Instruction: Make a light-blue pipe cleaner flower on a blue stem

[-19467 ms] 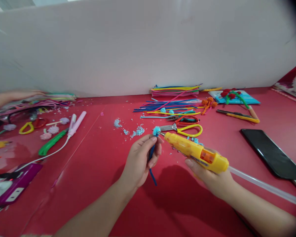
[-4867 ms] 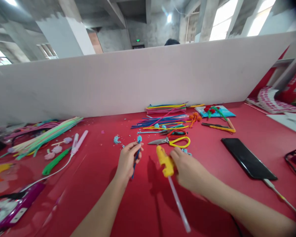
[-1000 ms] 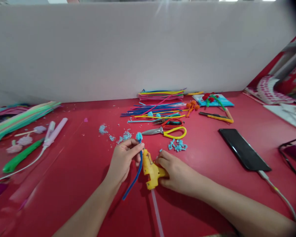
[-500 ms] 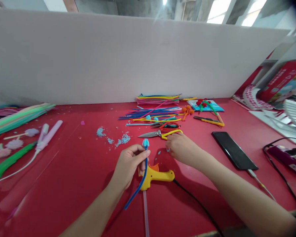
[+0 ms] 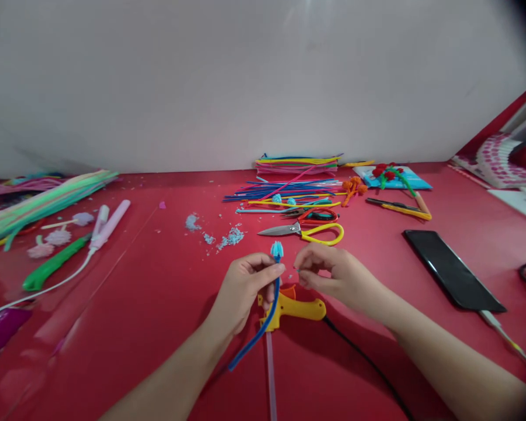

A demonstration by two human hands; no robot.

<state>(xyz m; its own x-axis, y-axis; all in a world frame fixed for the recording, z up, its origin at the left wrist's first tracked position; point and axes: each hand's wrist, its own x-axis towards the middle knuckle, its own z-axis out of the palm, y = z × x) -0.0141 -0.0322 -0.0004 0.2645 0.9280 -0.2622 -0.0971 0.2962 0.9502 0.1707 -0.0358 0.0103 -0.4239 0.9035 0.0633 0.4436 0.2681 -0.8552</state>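
Note:
My left hand (image 5: 248, 289) pinches a dark blue pipe cleaner (image 5: 256, 342) between thumb and fingers. A light blue bud-like tuft (image 5: 277, 250) tops it, pointing up, while the lower end bends down to the left. To its right, my right hand (image 5: 328, 272) has thumb and forefinger drawn together, and a tiny bit of something shows at the tips, too small to name. Beneath my left hand lies a yellow glue gun (image 5: 300, 307) with a clear glue stick (image 5: 270, 374) in its back. Scissors with yellow and red handles (image 5: 322, 233) lie just beyond.
Light blue clippings (image 5: 231, 237) are scattered at centre left. Pipe cleaners (image 5: 284, 190) are piled near the white panel (image 5: 201, 88). A phone (image 5: 449, 269) lies at right, a pink hot-styling tool (image 5: 109, 225) at left. The glue gun's black cord (image 5: 368, 356) runs lower right.
My right hand has come up off the table beside the scissors handle, toward my left hand. My left hand keeps its grip on the blue pipe cleaner. The view has tilted down.

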